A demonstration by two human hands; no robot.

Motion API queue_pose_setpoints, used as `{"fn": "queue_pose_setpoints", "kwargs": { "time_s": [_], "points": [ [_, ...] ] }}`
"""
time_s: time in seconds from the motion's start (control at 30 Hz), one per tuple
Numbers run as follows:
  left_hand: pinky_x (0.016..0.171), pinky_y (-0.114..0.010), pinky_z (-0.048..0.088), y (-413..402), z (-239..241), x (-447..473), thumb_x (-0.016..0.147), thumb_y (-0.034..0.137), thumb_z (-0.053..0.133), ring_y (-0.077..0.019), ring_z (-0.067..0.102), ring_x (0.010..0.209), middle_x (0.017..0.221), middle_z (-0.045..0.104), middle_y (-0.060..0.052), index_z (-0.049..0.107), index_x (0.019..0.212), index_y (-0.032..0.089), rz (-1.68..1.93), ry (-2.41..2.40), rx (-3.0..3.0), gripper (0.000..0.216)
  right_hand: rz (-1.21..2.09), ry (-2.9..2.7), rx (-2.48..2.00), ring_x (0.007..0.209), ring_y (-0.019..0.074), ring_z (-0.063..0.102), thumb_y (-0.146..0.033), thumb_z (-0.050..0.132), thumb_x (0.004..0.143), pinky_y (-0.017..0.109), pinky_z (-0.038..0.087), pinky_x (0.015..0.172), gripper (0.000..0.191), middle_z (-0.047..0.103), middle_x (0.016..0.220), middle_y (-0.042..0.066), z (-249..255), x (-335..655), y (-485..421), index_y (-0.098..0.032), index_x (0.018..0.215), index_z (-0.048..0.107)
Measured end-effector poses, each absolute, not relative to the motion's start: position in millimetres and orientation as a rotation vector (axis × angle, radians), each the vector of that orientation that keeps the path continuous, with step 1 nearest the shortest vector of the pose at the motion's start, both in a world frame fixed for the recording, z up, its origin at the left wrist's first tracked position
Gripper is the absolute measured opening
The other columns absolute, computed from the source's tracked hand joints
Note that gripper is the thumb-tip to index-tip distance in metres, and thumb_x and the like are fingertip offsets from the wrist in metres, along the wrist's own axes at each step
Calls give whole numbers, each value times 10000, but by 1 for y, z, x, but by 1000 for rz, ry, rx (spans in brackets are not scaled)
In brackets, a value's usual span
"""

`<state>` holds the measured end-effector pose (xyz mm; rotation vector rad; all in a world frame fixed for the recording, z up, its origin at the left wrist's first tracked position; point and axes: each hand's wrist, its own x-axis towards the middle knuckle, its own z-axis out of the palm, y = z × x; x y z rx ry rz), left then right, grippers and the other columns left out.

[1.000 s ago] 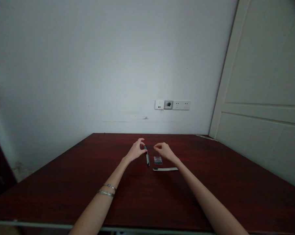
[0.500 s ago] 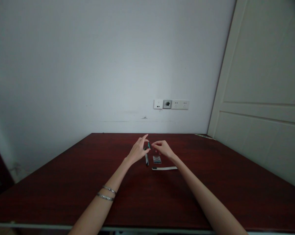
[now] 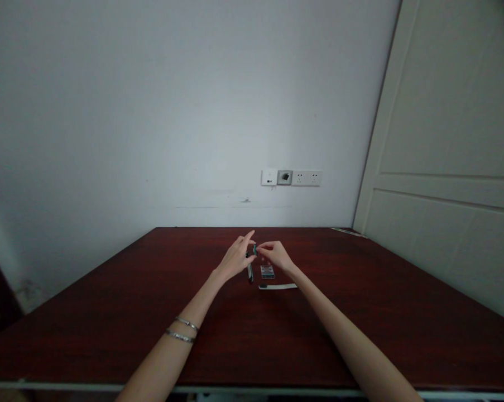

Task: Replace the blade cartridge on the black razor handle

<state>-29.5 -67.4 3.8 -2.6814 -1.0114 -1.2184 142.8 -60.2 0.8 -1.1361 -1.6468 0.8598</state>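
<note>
Both my arms reach out over the dark red table [image 3: 109,312]. My left hand [image 3: 236,258] and my right hand [image 3: 275,254] meet fingertip to fingertip above the table, pinching a small green piece [image 3: 254,249] between them. Just below the hands lies a dark pen-like stick [image 3: 250,273], pointing away from me. To its right sits a small clear packet [image 3: 267,271]. In front of that lies a white flat strip [image 3: 277,286] with a dark left end. Two silver bangles [image 3: 182,329] circle my left wrist.
A pale wall stands behind the table, with a row of sockets [image 3: 291,178] on it. A white door [image 3: 448,167] fills the right side. The table's near edge runs along the bottom of the view.
My left hand has lifted off the dark stick and raised the small green piece. My right hand has come in to meet it, so both hands now pinch the piece.
</note>
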Motion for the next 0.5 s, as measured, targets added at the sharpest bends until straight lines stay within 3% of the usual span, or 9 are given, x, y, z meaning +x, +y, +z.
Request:
{"fn": "queue_pose_setpoints", "kwargs": {
  "time_s": [0.5],
  "points": [
    [958,-404,371,-70,5,-28,762,188,584,-210,455,1121,1132,576,-77,210,1381,218,-1201,-1006,-2695,723,881,-1598,-1148,349,55,443,-244,605,691,146,316,330,191,576,457,-1,-3,143,-56,-94,761,699]
  ]
}}
